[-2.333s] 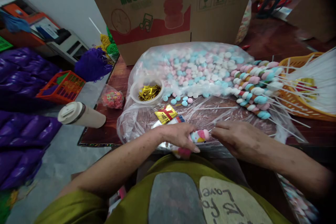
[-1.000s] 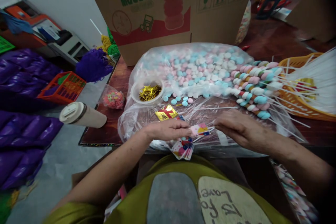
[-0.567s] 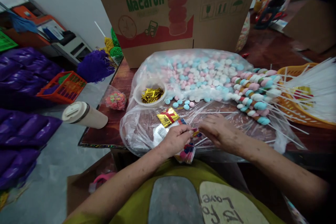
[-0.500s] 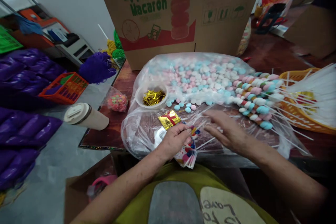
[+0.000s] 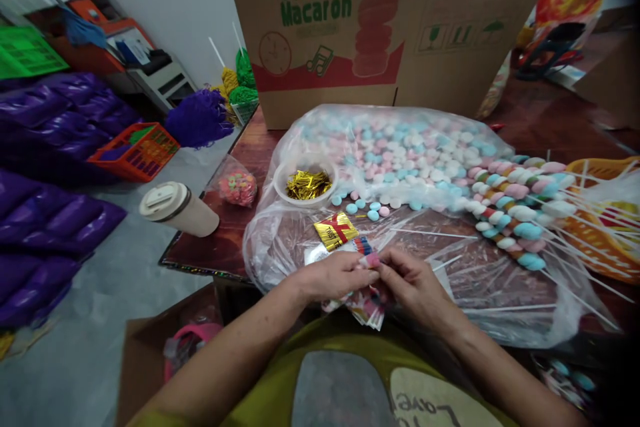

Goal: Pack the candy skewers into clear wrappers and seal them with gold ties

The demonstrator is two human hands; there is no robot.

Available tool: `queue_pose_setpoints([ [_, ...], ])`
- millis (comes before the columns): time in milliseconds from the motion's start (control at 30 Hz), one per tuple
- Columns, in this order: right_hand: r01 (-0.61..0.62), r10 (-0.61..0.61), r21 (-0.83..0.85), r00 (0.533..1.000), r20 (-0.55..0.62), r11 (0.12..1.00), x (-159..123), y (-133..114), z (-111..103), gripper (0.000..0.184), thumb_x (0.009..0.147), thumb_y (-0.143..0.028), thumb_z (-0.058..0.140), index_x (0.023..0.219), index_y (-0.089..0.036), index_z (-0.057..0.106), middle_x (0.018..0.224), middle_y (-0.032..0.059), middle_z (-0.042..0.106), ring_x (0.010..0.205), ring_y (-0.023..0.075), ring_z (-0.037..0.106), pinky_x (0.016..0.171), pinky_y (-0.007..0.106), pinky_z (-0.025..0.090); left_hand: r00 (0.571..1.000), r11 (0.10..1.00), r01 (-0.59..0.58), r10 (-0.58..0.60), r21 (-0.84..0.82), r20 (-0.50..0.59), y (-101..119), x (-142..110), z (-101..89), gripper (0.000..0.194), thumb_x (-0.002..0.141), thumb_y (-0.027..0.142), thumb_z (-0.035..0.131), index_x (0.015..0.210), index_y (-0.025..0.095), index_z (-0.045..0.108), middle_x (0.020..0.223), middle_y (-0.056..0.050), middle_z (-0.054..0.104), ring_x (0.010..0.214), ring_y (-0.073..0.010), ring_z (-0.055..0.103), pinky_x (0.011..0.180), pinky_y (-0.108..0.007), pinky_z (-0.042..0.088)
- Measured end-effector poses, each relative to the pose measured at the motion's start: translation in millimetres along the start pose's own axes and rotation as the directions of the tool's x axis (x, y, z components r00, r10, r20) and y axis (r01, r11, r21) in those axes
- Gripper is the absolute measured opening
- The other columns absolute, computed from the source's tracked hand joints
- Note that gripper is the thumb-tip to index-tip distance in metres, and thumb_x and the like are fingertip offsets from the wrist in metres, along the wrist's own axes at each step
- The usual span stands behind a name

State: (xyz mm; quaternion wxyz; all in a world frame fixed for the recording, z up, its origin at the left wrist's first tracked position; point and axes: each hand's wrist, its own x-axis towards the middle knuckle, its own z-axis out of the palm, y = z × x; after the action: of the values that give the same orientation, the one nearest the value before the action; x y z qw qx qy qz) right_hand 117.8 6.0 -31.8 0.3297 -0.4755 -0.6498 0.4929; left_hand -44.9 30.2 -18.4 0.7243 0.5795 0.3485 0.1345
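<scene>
R hand (image 5: 413,280), apart a sec ago, has been brought in beside L hand (image 5: 333,277); small pink pc. (image 5: 371,259) now pinched btwn both hands' fingertips, i.e. handled two-handed, over fanned printed wrappers (image 5: 369,317) nr. surface (image 5: 220,255) edge.

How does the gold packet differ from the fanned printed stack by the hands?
Colour: the gold packet is shiny gold with red bands, while the fanned printed stack is pale with pink and other coloured patches.
Form: the packet looks like one piece; the stack shows several spread edges.
Visibility: the packet shows beyond the left hand, while the stack is partly hidden beneath the hands.
Shared: both carry print.
</scene>
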Motion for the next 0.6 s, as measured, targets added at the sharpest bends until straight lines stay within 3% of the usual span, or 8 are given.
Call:
queue_pose_setpoints([
  [133,0.199,-0.248,-0.553,0.969,-0.015,0.809,12,-3,-12,0.022,0.086,-0.026,0.040,0.073,-0.018,0.057,0.063,0.0032,0.059,0.057,0.0157,0.054,0.054,0.027,0.040,0.991,0.987,0.132,-0.133,0.094,0.004,9,-1,-10.7,0.018,0.076,0.032,0.050,0.067,0.017,0.051,0.052,0.003,0.050,0.042,-0.0077,0.042,0.038,-0.016,0.032],
  [200,0.224,-0.409,-0.679,0.904,-0.123,0.699,19,-10,-20,0.020,0.086,-0.022,0.040,0.080,-0.017,0.058,0.068,0.0060,0.062,0.063,0.0173,0.055,0.058,0.029,0.042,0.980,0.979,0.201,-0.200,0.027,-0.021,12,0,-11.8,0.022,0.077,0.030,0.045,0.060,0.017,0.050,0.048,0.003,0.049,0.036,-0.0074,0.039,0.034,-0.017,0.029],
  [233,0.275,-0.504,-0.738,0.858,-0.100,0.616,22,-14,-23,0.019,0.085,-0.020,0.041,0.088,-0.016,0.059,0.078,0.0091,0.064,0.073,0.0197,0.057,0.065,0.032,0.044,0.973,0.974,0.228,-0.228,-0.016,-0.040,12,1,-12.0,0.024,0.076,0.030,0.044,0.056,0.017,0.048,0.046,0.003,0.049,0.034,-0.0073,0.037,0.033,-0.017,0.027],
  [300,0.464,-0.629,-0.807,0.762,0.153,0.366,25,-22,-25,0.030,0.082,-0.014,0.042,0.109,-0.014,0.055,0.106,0.0140,0.061,0.100,0.0255,0.052,0.085,0.042,0.039,0.968,0.967,0.235,-0.242,-0.095,-0.064,8,2,-12.9,0.024,0.071,0.026,0.046,0.049,0.017,0.046,0.043,0.002,0.047,0.035,-0.0075,0.037,0.034,-0.018,0.028],
  [367,0.648,-0.576,-0.749,0.667,0.472,0.137,24,-25,-21,0.043,0.079,-0.012,0.043,0.121,-0.013,0.047,0.120,0.0132,0.055,0.113,0.0277,0.045,0.097,0.050,0.028,0.975,0.969,0.200,-0.212,-0.145,-0.072,4,3,-16.1,0.019,0.062,0.019,0.051,0.044,0.017,0.046,0.043,0.002,0.047,0.039,-0.0089,0.041,0.038,-0.019,0.033],
  [400,0.687,-0.538,-0.723,0.637,0.552,0.072,23,-26,-18,0.044,0.078,-0.011,0.043,0.122,-0.013,0.047,0.117,0.0123,0.057,0.111,0.0279,0.046,0.098,0.051,0.026,0.979,0.969,0.195,-0.202,-0.154,-0.031,2,2,-18.7,0.017,0.059,0.017,0.051,0.042,0.017,0.047,0.043,0.002,0.047,0.042,-0.0100,0.044,0.040,-0.020,0.035],
  [533,0.720,-0.507,-0.694,0.602,0.617,0.011,20,-20,-1,0.034,0.075,-0.011,0.044,0.105,-0.010,0.059,0.082,0.0111,0.066,0.078,0.0264,0.058,0.086,0.051,0.037,0.929,0.965,0.261,-0.241,-0.033,0.280,2,-6,-33.2,0.012,0.060,0.019,0.049,0.051,0.019,0.056,0.049,0.001,0.053,0.046,-0.0141,0.052,0.045,-0.025,0.040],
  [600,0.721,-0.442,-0.671,0.665,0.602,0.172,19,-18,6,0.025,0.073,-0.010,0.044,0.089,-0.011,0.063,0.073,0.0123,0.065,0.067,0.0255,0.057,0.075,0.047,0.043,0.931,0.966,0.193,-0.236,0.174,0.277,6,-13,-38.3,0.011,0.065,0.024,0.053,0.056,0.020,0.056,0.052,0.001,0.054,0.046,-0.0148,0.052,0.047,-0.026,0.040],
])
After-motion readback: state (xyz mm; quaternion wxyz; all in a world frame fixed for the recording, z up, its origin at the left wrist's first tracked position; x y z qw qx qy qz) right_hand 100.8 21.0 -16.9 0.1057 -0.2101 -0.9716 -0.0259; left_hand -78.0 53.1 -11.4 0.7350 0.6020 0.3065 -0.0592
